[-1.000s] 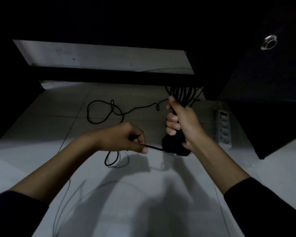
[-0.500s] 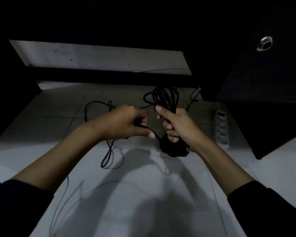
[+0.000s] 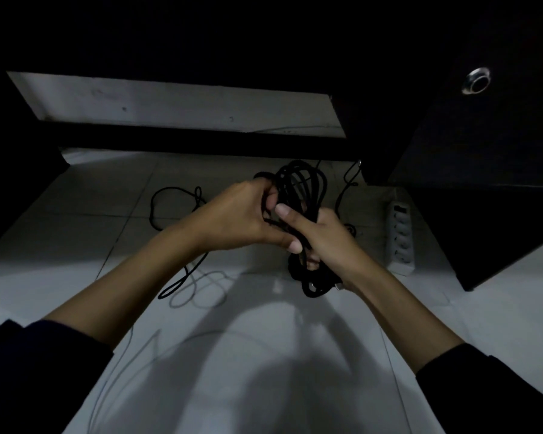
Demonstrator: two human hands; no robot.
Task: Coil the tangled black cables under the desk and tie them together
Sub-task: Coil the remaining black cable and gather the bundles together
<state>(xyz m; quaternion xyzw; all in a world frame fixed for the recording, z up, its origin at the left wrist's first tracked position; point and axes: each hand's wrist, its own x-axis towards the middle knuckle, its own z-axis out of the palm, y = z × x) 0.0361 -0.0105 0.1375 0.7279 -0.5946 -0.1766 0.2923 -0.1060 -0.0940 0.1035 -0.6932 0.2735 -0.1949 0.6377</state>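
A coil of black cable (image 3: 301,183) stands upright in my right hand (image 3: 323,242), which grips it at the middle; loops stick out above the fist and below it. My left hand (image 3: 245,214) presses against the coil from the left, fingers closed on a strand of the same cable. A loose length of that cable (image 3: 182,277) trails from under my left wrist down to the floor and loops away behind it. Both hands touch each other at the coil.
A white power strip (image 3: 400,236) lies on the tiled floor (image 3: 107,198) to the right of the coil. A dark cabinet (image 3: 483,183) with a round metal fitting stands at right. The dark desk underside spans the top, and a thin cable hangs beside the cabinet.
My left hand has moved up and right with the strand, from apart to against the coil. The coil has been lowered slightly from the desk edge.
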